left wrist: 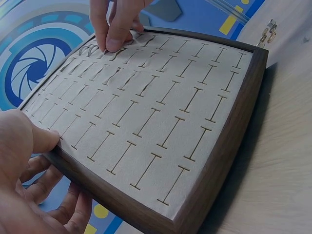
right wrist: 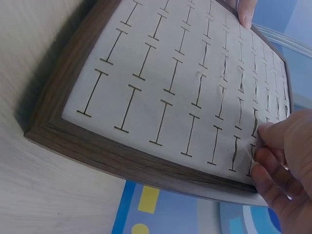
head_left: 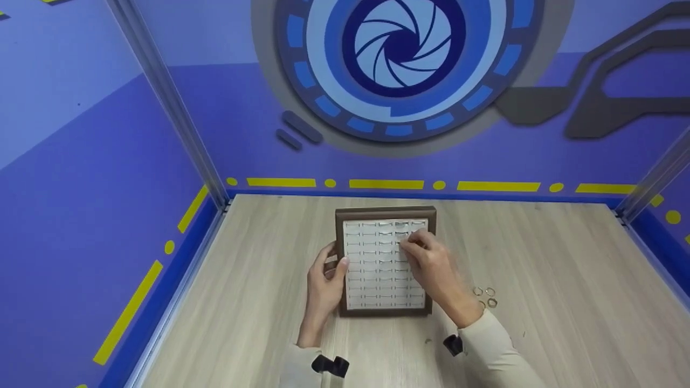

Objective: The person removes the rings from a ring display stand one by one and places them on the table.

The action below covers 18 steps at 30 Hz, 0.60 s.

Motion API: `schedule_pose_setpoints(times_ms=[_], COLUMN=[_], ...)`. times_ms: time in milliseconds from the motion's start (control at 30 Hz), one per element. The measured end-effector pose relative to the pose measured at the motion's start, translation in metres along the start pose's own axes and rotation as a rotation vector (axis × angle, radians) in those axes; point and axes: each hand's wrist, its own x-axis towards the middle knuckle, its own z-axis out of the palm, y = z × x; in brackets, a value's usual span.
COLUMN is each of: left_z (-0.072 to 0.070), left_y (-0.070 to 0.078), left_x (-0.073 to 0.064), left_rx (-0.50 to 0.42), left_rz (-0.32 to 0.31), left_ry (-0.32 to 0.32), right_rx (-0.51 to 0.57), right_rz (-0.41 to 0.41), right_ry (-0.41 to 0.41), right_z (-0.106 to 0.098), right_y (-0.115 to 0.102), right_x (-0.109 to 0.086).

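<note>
A ring display tray point(head_left: 386, 312) with a dark wooden frame and a white slotted pad point(left wrist: 161, 97) stands on the table. My left hand point(head_left: 325, 288) grips its left edge, thumb on the front rim and fingers behind. At the upper right slots, my right hand point(head_left: 435, 265) pinches a ring between thumb and fingers; the fingertips mostly hide it. In the left wrist view, rings point(left wrist: 91, 50) sit in slots beside those fingertips. The lower slots show bare slits.
Several loose rings point(head_left: 490, 291) lie on the wooden table point(head_left: 566, 280) right of the tray, by my right forearm. A small object point(head_left: 427, 340) lies nearer the front. Printed blue panels point(head_left: 226, 118) enclose the back and sides.
</note>
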Motion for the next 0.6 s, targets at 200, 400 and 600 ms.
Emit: schedule_pose_setpoints(times_ms=[200, 400, 600], left_z=[0.0002, -0.0009, -0.0013], left_y=[0.0008, 0.0007, 0.0017], left_x=[-0.0008, -0.0015, -0.0005], left_rx=[-0.009, -0.015, -0.006], left_rz=[0.002, 0.016, 0.01], left_ry=[-0.005, -0.011, -0.009], right_rx=[-0.031, 0.022, 0.035], right_rz=[-0.004, -0.035, -0.024], right_ry=[0.017, 0.06, 0.046], right_z=[0.0005, 0.0027, 0.0015], right_y=[0.0, 0.0005, 0.0005], right_x=[0.0009, 0.0017, 0.0002])
